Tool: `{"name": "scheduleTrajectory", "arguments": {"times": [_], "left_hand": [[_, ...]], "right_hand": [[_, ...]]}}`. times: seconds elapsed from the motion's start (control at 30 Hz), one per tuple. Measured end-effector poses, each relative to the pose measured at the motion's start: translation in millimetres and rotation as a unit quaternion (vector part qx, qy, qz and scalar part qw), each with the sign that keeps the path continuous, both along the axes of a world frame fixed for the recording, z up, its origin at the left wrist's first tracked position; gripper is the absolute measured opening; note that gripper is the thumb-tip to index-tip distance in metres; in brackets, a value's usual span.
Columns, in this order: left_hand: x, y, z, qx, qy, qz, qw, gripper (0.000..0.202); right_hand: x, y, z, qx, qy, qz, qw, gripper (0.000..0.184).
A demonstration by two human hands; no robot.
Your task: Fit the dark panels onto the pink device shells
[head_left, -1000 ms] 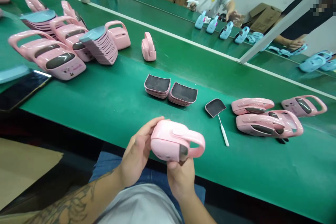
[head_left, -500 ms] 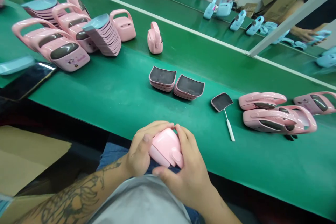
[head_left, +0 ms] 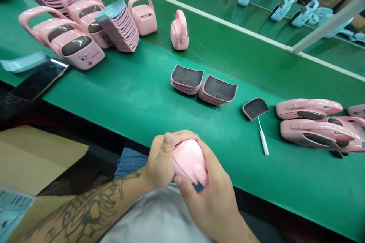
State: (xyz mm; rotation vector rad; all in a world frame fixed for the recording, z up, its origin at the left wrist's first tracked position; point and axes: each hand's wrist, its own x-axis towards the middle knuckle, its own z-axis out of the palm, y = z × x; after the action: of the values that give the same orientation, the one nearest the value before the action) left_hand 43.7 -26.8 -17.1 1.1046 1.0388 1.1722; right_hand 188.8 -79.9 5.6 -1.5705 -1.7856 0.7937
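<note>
Hands: your left hand (head_left: 162, 161) and right hand (head_left: 215, 188) grip a pink case (head_left: 188, 157).
Panel stacks (head_left: 186, 78): far, beyond it.
White-handled tool (head_left: 264, 142): right.
Phone (head_left: 40, 79): left, well apart.

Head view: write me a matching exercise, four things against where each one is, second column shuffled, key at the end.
1. Pink device
2. Phone
3. White-handled tool
4. Two dark-faced stacks

A. Beside a loose blue piece
B. Side by side on the green table
C. Between the left hand and right hand
D. Shaft towards a single dark-faced panel

Pairs: 1-C, 2-A, 3-D, 4-B
</note>
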Motion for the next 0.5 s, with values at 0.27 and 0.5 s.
{"name": "scheduleTrajectory", "arguments": {"times": [0.27, 0.5], "left_hand": [[-1.4, 4.5, -2.2, -0.083, -0.01, 0.043, 0.996, 0.077], [-2.3, 40.3, -6.7, -0.261, -0.181, 0.11, 0.942, 0.075]], "right_hand": [[-16.8, 6.7, -2.1, 0.075, -0.047, -0.028, 0.996, 0.063], [2.7, 11.0, -12.7, -0.03, 0.039, -0.024, 0.998, 0.091]]}}
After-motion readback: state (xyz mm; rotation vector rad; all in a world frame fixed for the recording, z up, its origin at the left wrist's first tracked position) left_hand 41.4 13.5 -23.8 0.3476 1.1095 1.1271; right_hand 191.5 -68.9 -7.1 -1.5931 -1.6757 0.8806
